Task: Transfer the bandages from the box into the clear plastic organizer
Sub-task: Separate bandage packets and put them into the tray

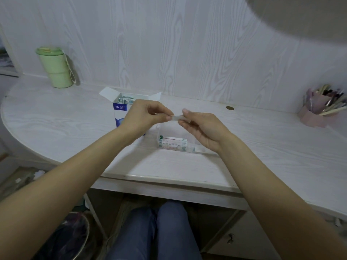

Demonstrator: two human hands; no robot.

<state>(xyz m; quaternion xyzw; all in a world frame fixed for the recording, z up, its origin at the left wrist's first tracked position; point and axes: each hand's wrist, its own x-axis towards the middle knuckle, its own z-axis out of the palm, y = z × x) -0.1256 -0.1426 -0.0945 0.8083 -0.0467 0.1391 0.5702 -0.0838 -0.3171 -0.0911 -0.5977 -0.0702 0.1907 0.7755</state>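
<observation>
Both hands hover above the white wood-grain desk (187, 166), sharing one small pale bandage strip (176, 117); the left hand (144, 115) pinches its left end between thumb and fingertips, the right hand (199, 128) pinches its right end, so each grip is closed on the strip; the strip's long axis runs left to right, roughly level, between the two hands.

The clear plastic organizer (199, 150) lies directly below and slightly toward the person from the strip, its length also running left to right, so the strip seems already lined up with it and the coming move looks to be mostly a straight lowering; the right hand is the nearer one, hanging right over the organizer's right part; a white printed stack of bandages (172, 143) already sits in its left part.

The blue-and-white cardboard box (122, 111), flaps open, stands behind the left hand with more wrapped bandages showing at its mouth; the left wrist hides its lower right side.

The organizer's walls are hard to trace, and the right hand covers its far edge; the strip itself is blurred, so its print cannot be read.
</observation>
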